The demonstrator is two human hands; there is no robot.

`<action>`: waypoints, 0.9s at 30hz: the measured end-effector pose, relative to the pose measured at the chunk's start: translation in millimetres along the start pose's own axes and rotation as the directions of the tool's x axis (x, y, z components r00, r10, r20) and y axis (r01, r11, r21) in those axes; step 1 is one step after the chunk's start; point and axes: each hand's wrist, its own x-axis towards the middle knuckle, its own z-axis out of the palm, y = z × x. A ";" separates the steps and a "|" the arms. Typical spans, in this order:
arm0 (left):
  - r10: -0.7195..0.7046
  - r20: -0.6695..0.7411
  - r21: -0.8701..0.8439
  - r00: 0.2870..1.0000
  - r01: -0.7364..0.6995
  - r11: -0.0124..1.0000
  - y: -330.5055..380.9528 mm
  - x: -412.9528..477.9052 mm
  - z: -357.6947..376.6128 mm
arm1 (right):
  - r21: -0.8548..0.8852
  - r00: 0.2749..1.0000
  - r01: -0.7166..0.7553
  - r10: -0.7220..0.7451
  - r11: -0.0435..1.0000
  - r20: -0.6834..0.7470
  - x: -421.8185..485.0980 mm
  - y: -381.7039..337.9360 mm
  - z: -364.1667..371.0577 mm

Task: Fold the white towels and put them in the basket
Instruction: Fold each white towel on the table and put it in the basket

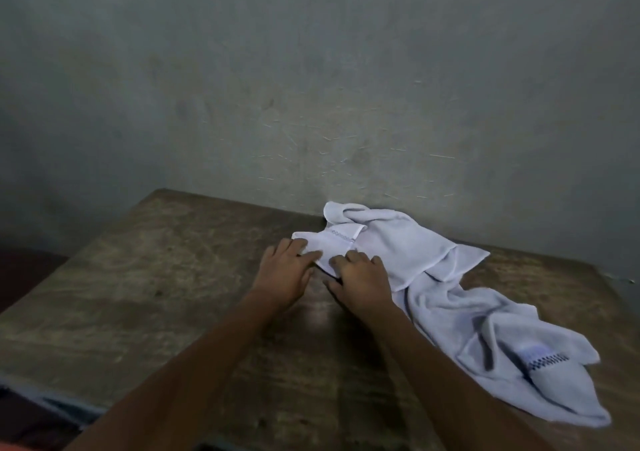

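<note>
A heap of white towels lies crumpled on the right half of a worn wooden table, running from the wall down toward the table's front right. One towel's left corner, with a woven band, sticks out toward the middle. My left hand grips that corner's left edge with bent fingers. Beside it, my right hand has its fingers curled on the same corner's near edge. A lower towel shows a checkered band. No basket is in view.
A scratched grey wall rises right behind the table's far edge. The table's left edge drops to a dark floor. The table's near left edge is chipped.
</note>
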 end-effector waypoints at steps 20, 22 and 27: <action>0.179 -0.019 0.042 0.984 -0.178 0.983 16.9 -18.4 -158.2 | -0.190 0.918 0.061 -0.130 0.980 -0.375 -64.4 27.9 -185.5; 0.196 -0.057 0.014 0.979 -0.195 0.981 24.1 -24.5 -182.0 | -0.202 0.906 0.059 -0.137 0.978 -0.401 -79.9 32.6 -208.3; 0.252 -0.082 0.211 0.964 -0.230 0.950 41.8 -32.6 -228.7 | -0.157 0.878 0.002 -0.077 0.988 -0.473 -108.1 40.8 -254.8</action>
